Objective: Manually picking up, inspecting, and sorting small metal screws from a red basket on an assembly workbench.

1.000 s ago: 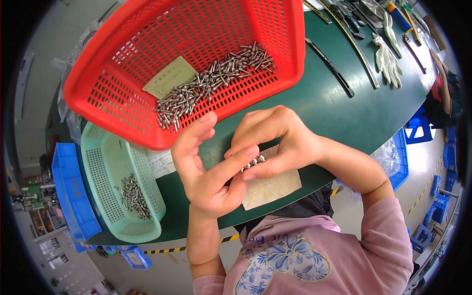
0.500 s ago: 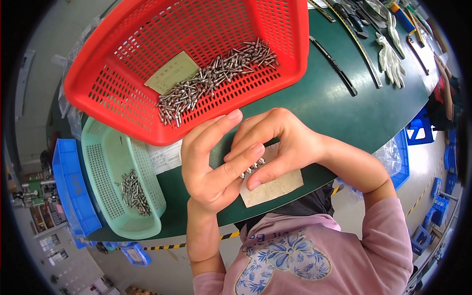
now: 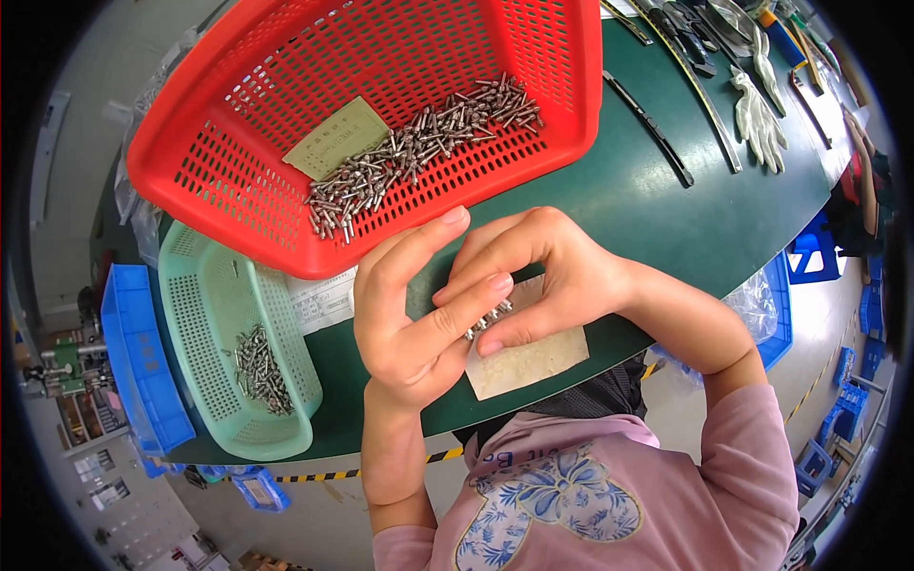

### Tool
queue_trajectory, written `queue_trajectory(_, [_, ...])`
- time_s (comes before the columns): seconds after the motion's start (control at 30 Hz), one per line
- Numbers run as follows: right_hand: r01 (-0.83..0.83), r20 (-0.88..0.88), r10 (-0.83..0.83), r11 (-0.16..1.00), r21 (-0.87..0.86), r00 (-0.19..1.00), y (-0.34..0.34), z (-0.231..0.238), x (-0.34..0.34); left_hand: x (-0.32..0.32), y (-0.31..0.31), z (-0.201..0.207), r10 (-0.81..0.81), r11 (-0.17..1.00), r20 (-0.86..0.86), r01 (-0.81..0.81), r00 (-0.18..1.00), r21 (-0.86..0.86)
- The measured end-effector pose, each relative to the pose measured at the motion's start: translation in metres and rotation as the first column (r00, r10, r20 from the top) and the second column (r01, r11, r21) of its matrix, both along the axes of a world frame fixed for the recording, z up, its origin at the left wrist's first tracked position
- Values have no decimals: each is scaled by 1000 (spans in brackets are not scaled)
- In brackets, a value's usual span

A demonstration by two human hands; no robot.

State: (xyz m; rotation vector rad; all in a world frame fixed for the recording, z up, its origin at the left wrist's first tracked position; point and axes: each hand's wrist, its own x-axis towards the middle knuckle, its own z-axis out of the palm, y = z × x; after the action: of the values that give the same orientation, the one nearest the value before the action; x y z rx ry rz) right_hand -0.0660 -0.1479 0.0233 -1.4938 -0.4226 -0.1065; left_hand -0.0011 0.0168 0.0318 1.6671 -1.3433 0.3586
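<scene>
My left hand (image 3: 405, 338) and my right hand (image 3: 566, 271) meet above the front of the green table. A few small shiny metal pins (image 3: 489, 320) show between them. My left hand is curled around these pins, its thumb and fingers partly hiding them. The right thumb and fingers close on the pins from the other side; their exact grip is hidden. Beyond my hands, a tilted red basket (image 3: 583, 124) holds a heap of similar metal pins (image 3: 419, 147) and a yellowish card (image 3: 338, 138). Below my hands lies a pale sheet (image 3: 533, 366).
At left stands a light green basket (image 3: 303, 400) with more metal pins (image 3: 262, 371), beside a blue bin (image 3: 143, 362). A printed paper (image 3: 324, 303) lies partly under the red basket. White gloves (image 3: 757, 119), a black strip (image 3: 647, 128) and tools occupy the far right.
The view has shifted very slightly. Both hands keep nearly the same pose, with the right thumb slightly higher and the left fingers barely moved.
</scene>
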Motion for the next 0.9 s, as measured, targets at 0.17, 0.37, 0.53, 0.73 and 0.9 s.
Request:
queue_trajectory(0.17, [5,2,-5,1000,-5,1000,0,0,0,-1,-1,0,-6,1000,-7,6,1000,-10])
queue_trajectory(0.37, [7,-2,-7,1000,6,1000,0,0,0,-1,-1,-1,3,1000,-3,-3,1000,-12])
queue_trajectory(0.53, [5,-11,-5,1000,0,1000,0,0,0,-1,-1,-2,3,1000,-10,-3,1000,-12])
queue_trajectory(0.73, [5,-24,-5,1000,-1,1000,0,0,0,0,-1,-1,1,1000,2,-1,1000,-9])
queue_trajectory(0.9, [4,-28,-4,1000,-6,1000,-1,2,0,1,-1,-1,-2,1000,14,2,1000,-4])
